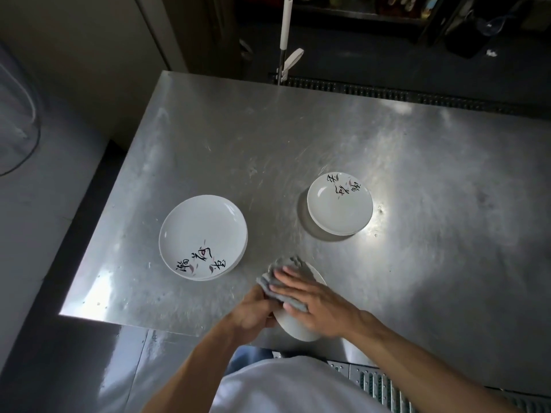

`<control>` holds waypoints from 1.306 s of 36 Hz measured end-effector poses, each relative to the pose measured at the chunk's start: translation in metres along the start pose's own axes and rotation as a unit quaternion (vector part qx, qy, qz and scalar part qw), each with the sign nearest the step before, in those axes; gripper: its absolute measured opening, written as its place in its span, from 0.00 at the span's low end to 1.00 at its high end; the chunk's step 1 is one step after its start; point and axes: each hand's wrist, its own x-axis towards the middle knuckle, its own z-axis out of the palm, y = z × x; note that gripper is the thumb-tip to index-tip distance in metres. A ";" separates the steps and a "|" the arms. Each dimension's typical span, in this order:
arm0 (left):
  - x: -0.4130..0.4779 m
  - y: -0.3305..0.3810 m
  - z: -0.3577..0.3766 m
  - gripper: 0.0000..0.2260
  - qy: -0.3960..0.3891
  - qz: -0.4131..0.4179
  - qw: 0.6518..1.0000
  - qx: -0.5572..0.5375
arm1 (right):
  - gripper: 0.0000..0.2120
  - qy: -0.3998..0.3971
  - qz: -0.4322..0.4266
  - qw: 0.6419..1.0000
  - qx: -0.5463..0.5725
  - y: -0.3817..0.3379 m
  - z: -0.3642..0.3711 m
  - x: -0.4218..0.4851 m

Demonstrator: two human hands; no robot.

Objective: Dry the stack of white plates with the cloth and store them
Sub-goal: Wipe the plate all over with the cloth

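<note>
I've got my left hand (253, 311) curled round the plate (295, 327) to steady it, right hand (316, 304) flat-fingered, pressing the cloth (284, 262) on.

table (298, 138): brushed steel, scuffed and swirl-scratched, semi-gloss with glare patches; both plate stacks (202, 234) (340, 210): glossy white glazed ceramic, smooth, inked script print; cloth (283, 278): grey, matt, nubby weave, crumpled; floor grating (387, 92): dark ribbed metal
</note>
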 end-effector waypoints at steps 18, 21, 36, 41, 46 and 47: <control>0.009 -0.008 0.000 0.21 0.093 0.017 0.987 -0.131 | 0.25 0.027 0.224 0.972 0.068 0.016 -0.010 -0.001; 0.005 -0.001 -0.002 0.27 0.068 0.007 0.989 -0.128 | 0.25 0.025 0.201 0.971 0.129 -0.004 0.003 -0.010; -0.010 -0.010 -0.007 0.28 0.000 -0.014 0.997 -0.071 | 0.24 0.033 0.230 0.972 0.047 -0.003 -0.014 0.022; -0.014 -0.006 -0.006 0.21 -0.030 0.001 0.999 -0.020 | 0.22 -0.003 0.043 0.999 0.014 -0.011 0.002 0.009; -0.010 -0.009 -0.003 0.23 0.002 0.003 0.998 -0.055 | 0.26 0.029 0.312 0.943 0.110 0.006 -0.006 0.014; -0.008 -0.010 -0.002 0.23 0.015 0.007 0.997 -0.077 | 0.26 0.032 0.313 0.942 0.115 0.004 -0.005 0.013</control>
